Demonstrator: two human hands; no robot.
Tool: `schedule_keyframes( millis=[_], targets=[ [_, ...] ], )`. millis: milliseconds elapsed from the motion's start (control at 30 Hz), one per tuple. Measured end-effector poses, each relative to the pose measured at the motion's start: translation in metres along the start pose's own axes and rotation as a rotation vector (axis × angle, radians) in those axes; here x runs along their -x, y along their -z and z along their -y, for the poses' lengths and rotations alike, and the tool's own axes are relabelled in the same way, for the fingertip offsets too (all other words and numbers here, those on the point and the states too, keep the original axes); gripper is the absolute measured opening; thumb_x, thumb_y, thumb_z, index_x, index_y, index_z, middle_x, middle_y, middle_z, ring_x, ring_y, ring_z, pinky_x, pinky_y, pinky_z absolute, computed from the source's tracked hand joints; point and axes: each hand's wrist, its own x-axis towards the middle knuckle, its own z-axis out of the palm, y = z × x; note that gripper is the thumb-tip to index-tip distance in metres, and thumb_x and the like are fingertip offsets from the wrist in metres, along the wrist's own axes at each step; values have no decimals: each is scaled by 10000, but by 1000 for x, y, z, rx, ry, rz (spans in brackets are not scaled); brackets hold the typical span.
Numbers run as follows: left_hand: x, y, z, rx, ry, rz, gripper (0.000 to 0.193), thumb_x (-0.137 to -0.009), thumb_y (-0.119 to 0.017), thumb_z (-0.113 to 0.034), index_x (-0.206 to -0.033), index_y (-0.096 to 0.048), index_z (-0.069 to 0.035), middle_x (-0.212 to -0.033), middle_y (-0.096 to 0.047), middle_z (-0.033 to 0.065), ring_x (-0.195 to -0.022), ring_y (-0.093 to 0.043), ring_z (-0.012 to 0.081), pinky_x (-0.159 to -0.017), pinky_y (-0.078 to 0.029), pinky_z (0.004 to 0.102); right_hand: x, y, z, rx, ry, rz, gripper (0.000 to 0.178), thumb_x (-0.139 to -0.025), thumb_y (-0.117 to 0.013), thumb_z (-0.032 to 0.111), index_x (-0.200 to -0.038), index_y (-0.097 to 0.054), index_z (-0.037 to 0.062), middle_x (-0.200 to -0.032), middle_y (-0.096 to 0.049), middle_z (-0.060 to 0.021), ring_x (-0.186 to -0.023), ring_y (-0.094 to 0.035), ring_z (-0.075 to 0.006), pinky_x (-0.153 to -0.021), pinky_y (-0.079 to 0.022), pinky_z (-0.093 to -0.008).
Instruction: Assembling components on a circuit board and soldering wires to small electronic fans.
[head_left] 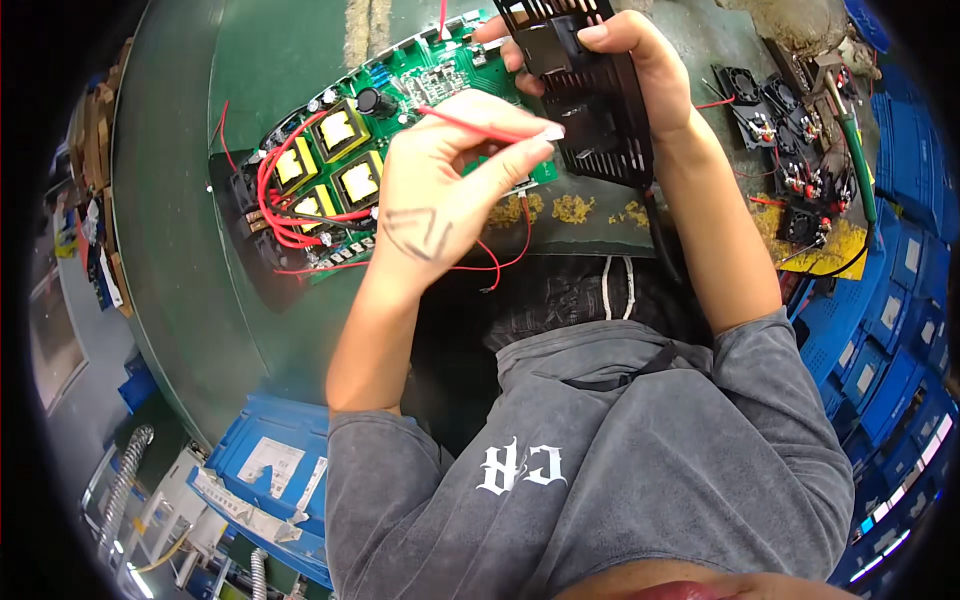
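My left hand (440,185) pinches a thin red wire (480,124) between thumb and fingers, its tip close to a black slotted panel (600,120). That panel is tilted up in my right hand (655,75), thumb on the near face and fingers wrapped round the far edge. Below and behind both hands lies a long green circuit board (435,70) with yellow-wrapped transformers (340,130), a black capacitor (375,102) and a bundle of thick red wires (268,195). My left hand covers part of the board. A black cable (660,235) hangs below the panel.
Several small black fans (740,85) with wired parts sit at the right, some on yellow material (835,255). A green-handled tool (852,150) with a black cord lies beside them. Blue bins (265,460) stand below the green bench (170,200) and along the right.
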Motion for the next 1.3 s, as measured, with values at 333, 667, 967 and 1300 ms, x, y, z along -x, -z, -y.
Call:
schedule_keyframes(
  millis=[333, 667, 967, 1300],
  targets=[
    [16, -17, -17, -400, -120, -80, 115, -814, -795, -53, -920, -778, -12, -817, -681, 94, -750, -671, 212, -701, -519, 307, 14, -7, 0, 30, 179, 76, 696, -772, -629, 217, -1385, -496, -84, -976, -679, -107, -819, -642, -146, -720, -520, -255],
    [13, -19, -15, -343, -95, -79, 107, -819, -787, -26, -924, -779, -7, -813, -683, 94, -747, -665, 197, -708, -518, 302, 21, -8, 5, 42, 241, 99, 768, -741, -657, 188, -1421, -432, -89, -941, -617, -71, -772, -598, -123, -661, -483, -243],
    [10, -16, -14, -273, -60, -66, 97, -829, -778, -8, -924, -774, 8, -834, -697, 93, -775, -668, 181, -733, -514, 291, 23, -10, 4, 49, 321, 88, 780, -742, -670, 195, -1427, -432, -91, -1018, -610, -76, -849, -596, -114, -711, -479, -227],
    [11, -16, -14, -230, -39, -53, 92, -837, -776, -11, -928, -772, 3, -809, -681, 86, -770, -665, 187, -735, -511, 297, 24, -11, -1, 115, 375, 11, 817, -717, -745, 214, -1422, -451, -77, -1147, -603, -86, -1005, -585, -135, -853, -472, -241]
  ],
)
